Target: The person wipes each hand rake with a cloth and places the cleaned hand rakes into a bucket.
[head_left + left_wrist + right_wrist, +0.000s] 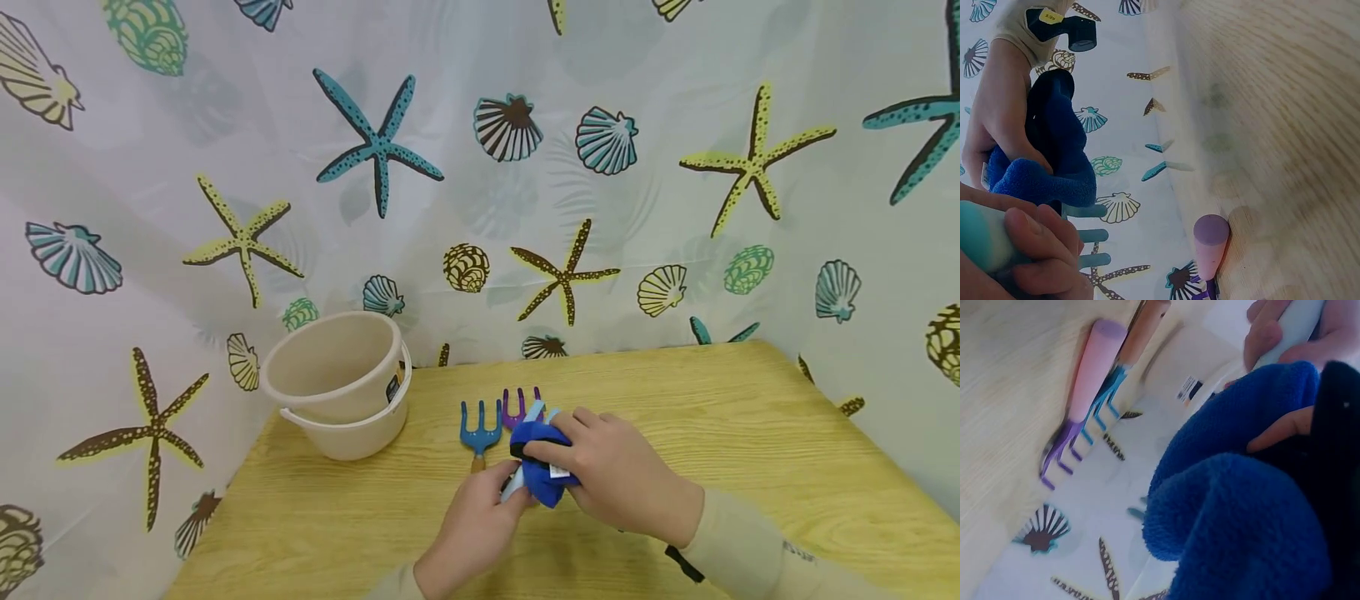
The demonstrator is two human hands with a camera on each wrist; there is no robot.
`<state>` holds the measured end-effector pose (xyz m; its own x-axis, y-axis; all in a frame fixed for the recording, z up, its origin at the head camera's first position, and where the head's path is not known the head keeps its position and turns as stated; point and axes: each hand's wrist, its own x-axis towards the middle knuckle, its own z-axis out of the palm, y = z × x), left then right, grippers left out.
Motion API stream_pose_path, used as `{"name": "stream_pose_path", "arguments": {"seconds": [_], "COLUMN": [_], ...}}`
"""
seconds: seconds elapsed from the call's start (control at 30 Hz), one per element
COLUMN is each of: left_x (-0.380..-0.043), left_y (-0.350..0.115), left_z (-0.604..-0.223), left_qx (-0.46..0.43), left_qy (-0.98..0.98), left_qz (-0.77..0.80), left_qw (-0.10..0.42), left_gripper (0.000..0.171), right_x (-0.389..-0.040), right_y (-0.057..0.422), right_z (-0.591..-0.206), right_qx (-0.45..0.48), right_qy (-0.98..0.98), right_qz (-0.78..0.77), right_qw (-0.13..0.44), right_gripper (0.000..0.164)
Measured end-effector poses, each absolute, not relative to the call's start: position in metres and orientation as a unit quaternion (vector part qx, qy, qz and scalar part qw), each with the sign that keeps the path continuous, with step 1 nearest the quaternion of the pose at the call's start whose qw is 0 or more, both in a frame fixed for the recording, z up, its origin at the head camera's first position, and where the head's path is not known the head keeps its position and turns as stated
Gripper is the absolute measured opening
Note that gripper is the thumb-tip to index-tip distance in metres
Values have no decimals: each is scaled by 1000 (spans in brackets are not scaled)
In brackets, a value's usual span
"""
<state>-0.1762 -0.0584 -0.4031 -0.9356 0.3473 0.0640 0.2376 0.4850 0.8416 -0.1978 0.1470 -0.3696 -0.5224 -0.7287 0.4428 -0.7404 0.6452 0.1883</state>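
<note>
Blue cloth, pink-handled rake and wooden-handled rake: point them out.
Blue cloth (1235,487): right wrist view, on its fuzzy front fold.
Pink-handled rake (1085,397): right wrist view, on the handle near the tines.
Wooden-handled rake (481,437): head view, on its blue head.

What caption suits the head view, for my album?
Left hand grips a pale-blue garden fork; right hand holds a blue cloth against it.

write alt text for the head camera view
A person's left hand grips a light-blue pronged tool while the right hand holds a blue cloth against it. Beyond, a blue fork and a purple fork lie on a wooden table, left of them a pale bucket.
</note>
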Motion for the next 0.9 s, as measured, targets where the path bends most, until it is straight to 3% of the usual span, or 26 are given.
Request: {"name": "stream_pose_path", "arguments": {"seconds": [0.47,0.73,0.9], "left_x": [-168,-174,-176], "left_y": [-60,-60,-59], "left_z": [-399,-407,-409], "left_qx": [186,142,143], "left_qy": [853,840,834], "left_qz": [485,518,527], "left_qw": [45,76,81], "left_gripper": [18,14,15], "right_x": [-215,-193,-197], "right_y": [154,135,141], "right_z": [-366,-375,-378], "right_qx": [344,409,403], "right_qy": [-897,-876,-881], "right_qz": [-5,13,24], "right_qw": [279,253,245], "right_gripper": [46,48,47]}}
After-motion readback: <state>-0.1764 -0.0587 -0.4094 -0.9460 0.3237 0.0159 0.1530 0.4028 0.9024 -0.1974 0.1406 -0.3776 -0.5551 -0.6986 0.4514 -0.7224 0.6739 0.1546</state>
